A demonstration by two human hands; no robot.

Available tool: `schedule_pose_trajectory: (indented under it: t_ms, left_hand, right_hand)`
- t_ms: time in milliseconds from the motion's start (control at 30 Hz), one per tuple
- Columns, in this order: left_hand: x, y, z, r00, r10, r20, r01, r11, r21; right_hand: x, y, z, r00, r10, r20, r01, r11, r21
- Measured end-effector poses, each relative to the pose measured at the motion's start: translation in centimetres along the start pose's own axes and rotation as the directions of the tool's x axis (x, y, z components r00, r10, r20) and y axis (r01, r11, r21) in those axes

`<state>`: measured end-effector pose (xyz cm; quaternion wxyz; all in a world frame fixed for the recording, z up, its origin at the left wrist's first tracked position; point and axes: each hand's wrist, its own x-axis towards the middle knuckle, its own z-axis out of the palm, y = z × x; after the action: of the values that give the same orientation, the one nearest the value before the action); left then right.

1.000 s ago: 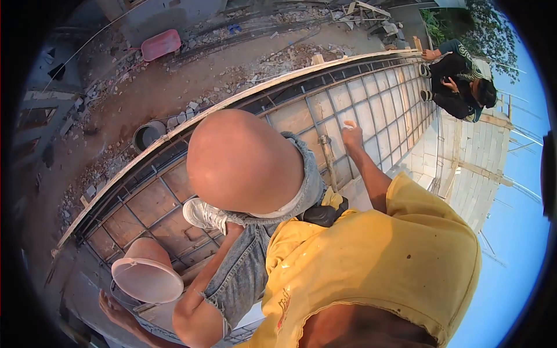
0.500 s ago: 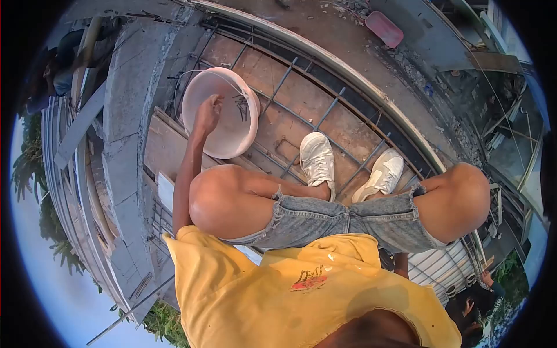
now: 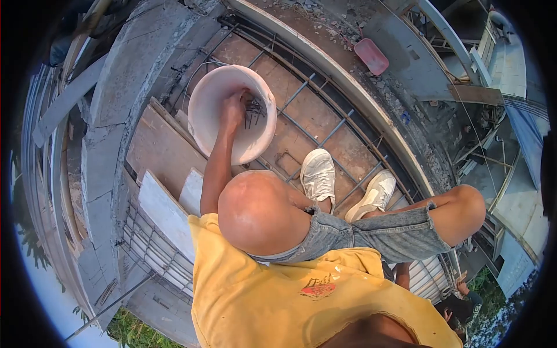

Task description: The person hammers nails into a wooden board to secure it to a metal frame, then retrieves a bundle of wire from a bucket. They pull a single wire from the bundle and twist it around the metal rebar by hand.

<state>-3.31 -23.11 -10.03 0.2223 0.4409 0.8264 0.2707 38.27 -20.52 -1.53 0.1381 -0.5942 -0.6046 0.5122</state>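
My left hand (image 3: 235,105) is down inside a pale pinkish-white bucket (image 3: 200,107) that lies tipped toward me. Short dark metal pieces (image 3: 254,113), which look like nails or cut rods, lie in it beside my fingers. The fingertips are in shadow, so whether they grip a piece cannot be made out. Of my right arm only a short stretch (image 3: 401,275) shows below the thigh of my denim shorts; the right hand is hidden.
A grid of steel rebar (image 3: 299,90) lies over brown boards around my white shoes (image 3: 318,174). Concrete beams (image 3: 107,145) stand on the left. A pink tub (image 3: 371,57) sits on the rubble-strewn ground below. Another person (image 3: 458,307) is at the lower right.
My left hand has gone from the bucket's mouth, fingers curled, deeper in to the metal pieces. My view has shifted, and the bucket's opening shows more fully.
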Motion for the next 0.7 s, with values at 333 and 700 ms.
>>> schedule_pose_trajectory:
  t_ms: [333,700]
  left_hand:
    - [0.0,0.4,0.7,0.961,0.136,0.242,-0.257,0.765,0.591]
    - [0.0,-1.0,0.0,0.846,0.447,0.292,-0.527,0.614,0.587]
  right_hand:
    - [0.3,1.1,-0.3,0.999,0.042,-0.002,-0.042,0.997,-0.064]
    - [0.4,1.8,-1.1,0.998,0.06,-0.012,-0.061,0.997,-0.053]
